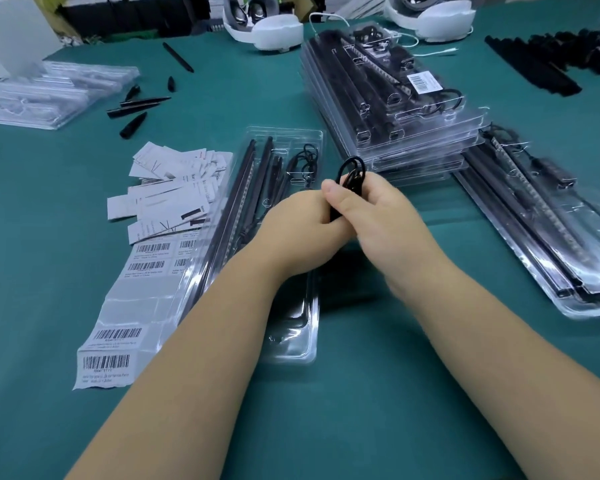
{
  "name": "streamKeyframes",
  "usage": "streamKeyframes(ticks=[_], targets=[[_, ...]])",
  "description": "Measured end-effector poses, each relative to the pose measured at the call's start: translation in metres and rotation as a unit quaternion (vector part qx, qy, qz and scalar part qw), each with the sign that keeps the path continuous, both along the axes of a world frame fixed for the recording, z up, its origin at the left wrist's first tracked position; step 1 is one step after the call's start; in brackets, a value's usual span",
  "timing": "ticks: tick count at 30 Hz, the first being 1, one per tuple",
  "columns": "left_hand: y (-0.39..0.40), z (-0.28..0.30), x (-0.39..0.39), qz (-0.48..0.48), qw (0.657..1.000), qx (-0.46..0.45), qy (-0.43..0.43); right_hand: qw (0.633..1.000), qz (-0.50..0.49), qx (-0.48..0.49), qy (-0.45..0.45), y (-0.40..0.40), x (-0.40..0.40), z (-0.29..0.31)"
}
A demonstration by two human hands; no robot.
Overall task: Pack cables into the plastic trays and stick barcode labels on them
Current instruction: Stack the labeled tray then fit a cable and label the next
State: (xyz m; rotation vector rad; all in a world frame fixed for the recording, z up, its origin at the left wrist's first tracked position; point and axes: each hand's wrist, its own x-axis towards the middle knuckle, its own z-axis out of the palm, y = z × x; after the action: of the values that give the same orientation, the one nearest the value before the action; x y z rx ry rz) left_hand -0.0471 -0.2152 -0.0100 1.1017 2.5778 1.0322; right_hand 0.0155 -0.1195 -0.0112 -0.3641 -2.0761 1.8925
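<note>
We hold the coiled black cable in both grips — left hand, right hand — just above the open plastic tray, likely to keep it bundled for its compartment.

I read this as a packing station in a small factory or assembly workshop: green cloth-covered worktable, stack of filled clear plastic blister trays, empty clear trays piled far left, long white strip of barcode labels, loose white printed paper slips (batch work, clearly).
</note>
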Motion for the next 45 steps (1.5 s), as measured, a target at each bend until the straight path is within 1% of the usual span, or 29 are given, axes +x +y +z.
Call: streamKeyframes(ticks=[1,2,3,4,5,6,7,8,10,11,13,14,15,18,21,23,26,28,30,32,33,35,36,37,39,42,45], targets=[[0.001,0.0,0.0,0.003,1.0,-0.018,0.012,0.997,-0.02,0.073,0.02,0.006,0.003,0.004],[0.001,0.0,0.0,0.006,0.999,-0.031,0.019,0.983,-0.029,0.172,0.048,0.011,0.008,0.01],[0.002,0.0,0.0,0.011,0.999,-0.032,0.023,0.956,-0.02,0.277,0.09,0.018,0.012,0.015],[0.003,0.0,0.0,0.013,0.999,-0.025,0.025,0.915,0.007,0.38,0.134,0.023,0.014,0.021],[0.003,0.001,-0.001,0.01,0.999,-0.019,0.032,0.867,0.045,0.469,0.163,0.027,0.015,0.023],[0.004,0.002,0.0,0.001,0.999,-0.017,0.042,0.826,0.081,0.532,0.167,0.028,0.017,0.023],[0.005,0.003,0.001,-0.007,0.998,-0.028,0.047,0.805,0.107,0.567,0.141,0.028,0.017,0.024],[0.005,0.003,-0.001,-0.014,0.998,-0.044,0.053,0.798,0.123,0.581,0.096,0.026,0.017,0.026],[0.006,0.001,-0.004,-0.007,0.992,-0.094,0.078,0.786,0.119,0.606,-0.004,0.024,0.018,0.025],[0.007,-0.001,-0.005,0.0,0.987,-0.124,0.101,0.77,0.117,0.624,-0.065,0.023,0.021,0.026],[0.01,-0.004,-0.002,-0.007,0.969,-0.178,0.17,0.707,0.104,0.682,-0.158,0.019,0.026,0.028],[0.011,-0.005,0.0,-0.015,0.96,-0.193,0.2,0.688,0.103,0.693,-0.189,0.017,0.028,0.029],[0.012,-0.007,0.002,-0.024,0.955,-0.2,0.219,0.684,0.11,0.689,-0.212,0.014,0.029,0.029],[0.011,-0.007,0.004,-0.037,0.948,-0.199,0.246,0.706,0.153,0.65,-0.237,0.015,0.026,0.027],[0.011,-0.011,0.001,-0.034,0.945,-0.189,0.263,0.752,0.172,0.576,-0.269,0.023,0.019,0.026],[0.009,-0.012,0.002,-0.03,0.964,-0.137,0.225,0.779,0.172,0.536,-0.277,0.029,0.015,0.023],[0.001,-0.007,0.0,-0.033,0.991,-0.048,0.121,0.818,0.159,0.477,-0.279,0.033,0.013,0.021],[-0.006,0.0,0.001,-0.022,0.994,-0.004,0.105,0.847,0.141,0.428,-0.283,0.035,0.012,0.02],[-0.015,0.009,0.001,0.023,0.989,-0.048,0.135,0.87,0.134,0.374,-0.291,0.035,0.013,0.019],[-0.026,0.02,0.001,0.078,0.976,-0.156,0.126,0.885,0.127,0.335,-0.297,0.034,0.012,0.017],[-0.031,0.023,0.003,0.094,0.962,-0.227,0.116,0.891,0.121,0.322,-0.296,0.034,0.011,0.016],[-0.035,0.025,0.012,0.093,0.92,-0.362,0.118,0.901,0.106,0.3,-0.294,0.034,0.008,0.013],[-0.035,0.023,0.016,0.086,0.907,-0.391,0.127,0.905,0.099,0.292,-0.293,0.034,0.006,0.012],[-0.035,0.02,0.018,0.081,0.909,-0.388,0.131,0.91,0.092,0.283,-0.29,0.034,0.005,0.01],[-0.037,0.017,0.016,0.076,0.932,-0.342,0.093,0.921,0.089,0.248,-0.287,0.035,0.003,0.009],[-0.05,0.02,0.006,0.062,0.964,-0.26,0.01,0.94,0.102,0.151,-0.289,0.035,0.003,0.009],[-0.057,0.017,-0.001,0.046,0.978,-0.201,-0.024,0.95,0.112,0.051,-0.288,0.037,0.002,0.012]])
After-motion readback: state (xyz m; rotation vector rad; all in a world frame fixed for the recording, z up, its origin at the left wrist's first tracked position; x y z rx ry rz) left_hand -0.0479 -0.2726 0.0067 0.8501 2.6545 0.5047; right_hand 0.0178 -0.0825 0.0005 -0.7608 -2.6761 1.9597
